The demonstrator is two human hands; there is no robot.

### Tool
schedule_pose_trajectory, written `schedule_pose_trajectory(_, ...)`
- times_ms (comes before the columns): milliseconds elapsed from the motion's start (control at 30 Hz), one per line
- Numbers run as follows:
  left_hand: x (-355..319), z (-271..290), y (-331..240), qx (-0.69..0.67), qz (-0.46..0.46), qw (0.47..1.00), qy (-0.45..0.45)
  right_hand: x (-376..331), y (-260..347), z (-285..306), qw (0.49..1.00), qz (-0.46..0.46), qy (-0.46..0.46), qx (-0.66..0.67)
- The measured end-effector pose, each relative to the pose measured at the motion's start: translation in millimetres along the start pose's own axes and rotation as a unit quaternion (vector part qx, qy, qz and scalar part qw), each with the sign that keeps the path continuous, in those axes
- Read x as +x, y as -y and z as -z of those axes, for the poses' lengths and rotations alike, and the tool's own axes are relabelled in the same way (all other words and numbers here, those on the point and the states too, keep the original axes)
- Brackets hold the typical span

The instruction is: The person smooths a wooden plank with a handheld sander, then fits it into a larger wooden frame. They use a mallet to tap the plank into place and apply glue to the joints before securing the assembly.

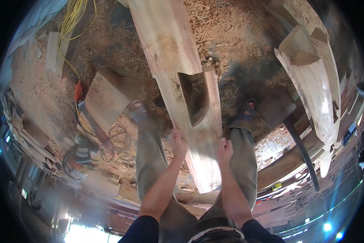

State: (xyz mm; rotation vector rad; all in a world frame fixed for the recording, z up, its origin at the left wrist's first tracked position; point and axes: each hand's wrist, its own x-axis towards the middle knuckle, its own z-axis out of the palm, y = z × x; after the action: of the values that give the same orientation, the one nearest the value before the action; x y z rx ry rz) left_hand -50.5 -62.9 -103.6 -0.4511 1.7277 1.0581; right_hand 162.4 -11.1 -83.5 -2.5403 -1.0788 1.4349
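A long, pale wooden beam point(169, 44) runs from the top of the view down between my legs. A curved recess point(197, 101) is cut into it, and its near end tapers in bright light. My left hand point(178, 142) is closed on the beam's left edge, below the recess. On the opposite edge, my right hand point(225, 150) is curled closed against the wood. The fingertips of both hands are largely hidden.
Wood shavings point(226, 24) cover the ground. A wood block point(105, 95), a yellow cord point(72, 20) with an orange connector point(78, 91) and a power tool point(74, 162) lie left. Right are a sledgehammer point(301, 146) and carved timbers point(317, 85). My sandalled feet flank the beam.
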Motion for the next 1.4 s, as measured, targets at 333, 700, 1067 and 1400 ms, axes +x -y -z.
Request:
schedule_pose_trajectory(333,-26,-31,-28,0.179,-0.103,0.975,-0.080,127,18,-61,0.912,-0.261,0.287,0.132)
schedule_pose_trajectory(700,-2,-19,-32,0.247,-0.120,0.962,-0.011,49,29,-1,0.990,-0.063,0.094,0.084)
schedule_pose_trajectory(1067,-3,-37,-59,0.134,-0.134,0.976,0.106,-18,32,-19,0.993,0.103,-0.053,-0.015)
schedule_pose_trajectory(1400,25,-89,-114,0.264,-0.190,0.946,-0.010,-1,11,-9,0.996,-0.004,0.086,-0.007)
